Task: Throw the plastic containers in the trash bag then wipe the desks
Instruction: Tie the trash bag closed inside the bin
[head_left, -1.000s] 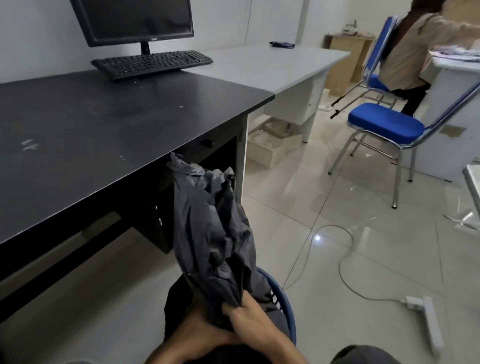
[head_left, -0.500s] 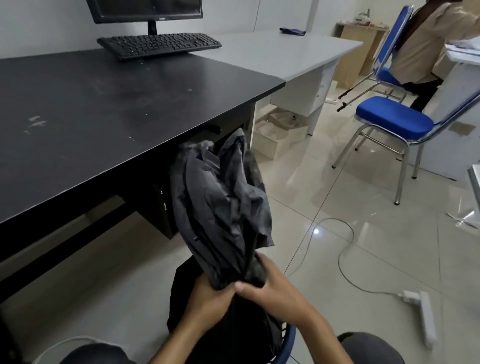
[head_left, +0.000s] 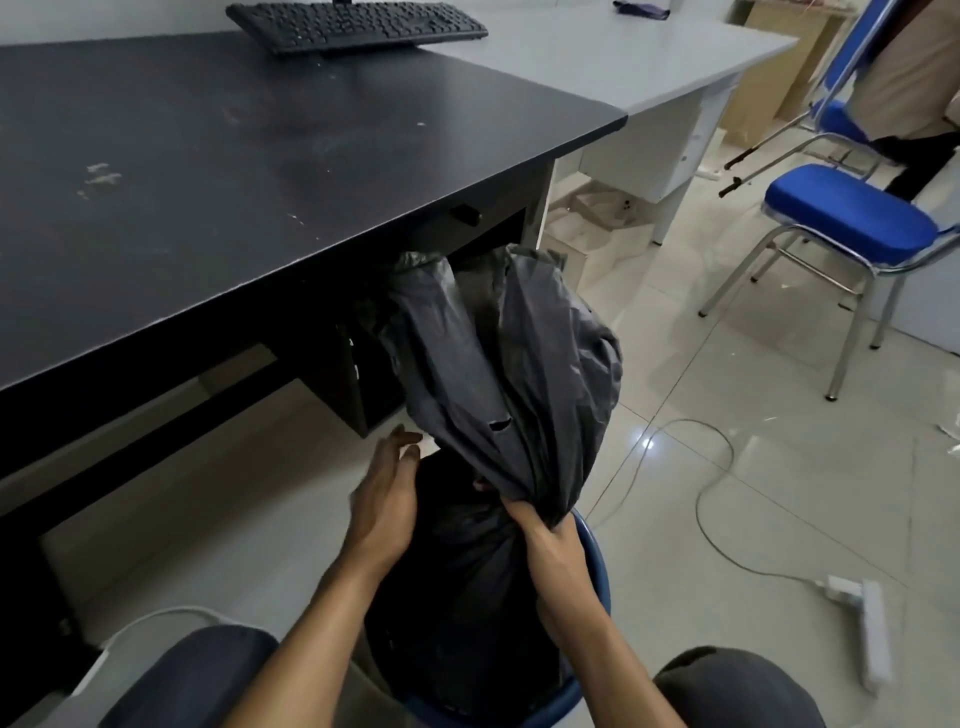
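Right hand (head_left: 545, 540) clenched bunched neck of trash bag (head_left: 519, 353): thin crinkly grey-black film, loose top billowing up, small tear in side. Left hand (head_left: 385, 499) flat, fingers straight, just beside bag. Bag sat in round blue bin (head_left: 597, 566). No containers seen outside; bagging judged done. Black desk (head_left: 234, 156) matte, smudged; grey desk (head_left: 623, 57) beyond. Wiping left.

Soft indoor light is falling from above; a small bright spot is glaring off the glossy floor tiles (head_left: 648, 443) at centre right. The black desk (head_left: 208, 182) is casting deep shadow beneath itself at left. The wide lens is bending straight edges near the frame borders. The left hand (head_left: 384, 504) is blurring slightly; the trash bag (head_left: 498, 364) is showing a dull grey sheen.
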